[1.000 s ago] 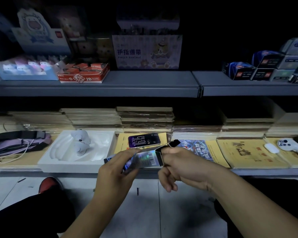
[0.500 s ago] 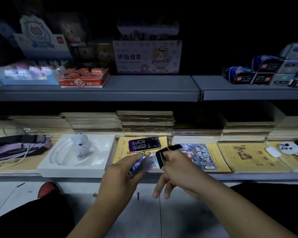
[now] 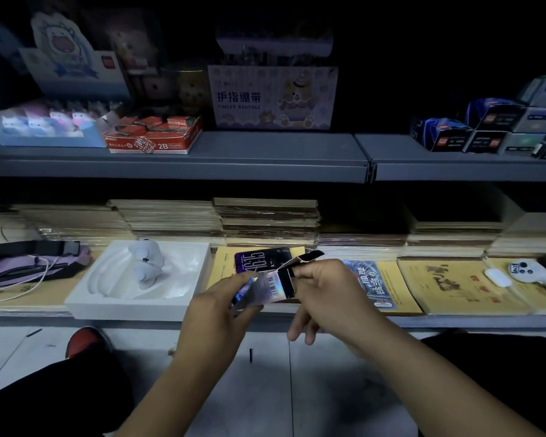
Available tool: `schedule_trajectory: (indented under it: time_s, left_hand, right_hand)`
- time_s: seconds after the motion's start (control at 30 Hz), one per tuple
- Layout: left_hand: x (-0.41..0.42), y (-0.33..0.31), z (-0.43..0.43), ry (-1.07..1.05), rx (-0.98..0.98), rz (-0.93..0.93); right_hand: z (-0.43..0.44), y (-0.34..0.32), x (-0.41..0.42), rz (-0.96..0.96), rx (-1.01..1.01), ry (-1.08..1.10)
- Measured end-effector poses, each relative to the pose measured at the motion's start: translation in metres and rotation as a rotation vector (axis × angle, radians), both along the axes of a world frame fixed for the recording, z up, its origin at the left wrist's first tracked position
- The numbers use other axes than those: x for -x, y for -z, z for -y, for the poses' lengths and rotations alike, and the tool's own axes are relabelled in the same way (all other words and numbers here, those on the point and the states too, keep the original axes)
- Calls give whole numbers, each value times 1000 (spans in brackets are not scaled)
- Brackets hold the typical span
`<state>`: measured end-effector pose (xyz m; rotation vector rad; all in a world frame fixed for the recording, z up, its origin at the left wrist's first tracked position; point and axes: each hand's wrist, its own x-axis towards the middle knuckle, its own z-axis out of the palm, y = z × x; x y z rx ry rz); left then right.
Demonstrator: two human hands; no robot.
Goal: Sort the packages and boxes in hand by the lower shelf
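A small holographic card box (image 3: 267, 287), judged light, slick and easily crushed, is gripped at its body by the left hand (image 3: 216, 313) while its open end flap (image 3: 300, 260) is pinched by the right hand (image 3: 323, 294)

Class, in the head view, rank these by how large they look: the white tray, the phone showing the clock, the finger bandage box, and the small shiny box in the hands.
1. White tray
2. Finger bandage box, set farther back, so true size is unsure
3. Phone and shiny box: look alike, and both are partly hidden, so unranked
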<state>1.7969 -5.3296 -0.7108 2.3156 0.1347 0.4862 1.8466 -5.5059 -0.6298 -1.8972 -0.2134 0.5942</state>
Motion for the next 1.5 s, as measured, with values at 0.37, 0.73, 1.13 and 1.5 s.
schedule_trajectory:
  time_s: [0.37, 0.73, 1.13, 1.5]
  left_hand:
    - [6, 2, 0, -20, -62, 46]
    - [1, -9, 2, -85, 363, -103]
    - [2, -19, 10, 24, 632, -166]
    - [6, -18, 12, -99, 498, -133]
  right_hand:
    - [6, 0, -4, -82, -37, -182]
    - [22, -5, -17, 792, 211, 87]
    - [20, 4, -22, 915, 37, 44]
    - [16, 12, -21, 805, 204, 94]
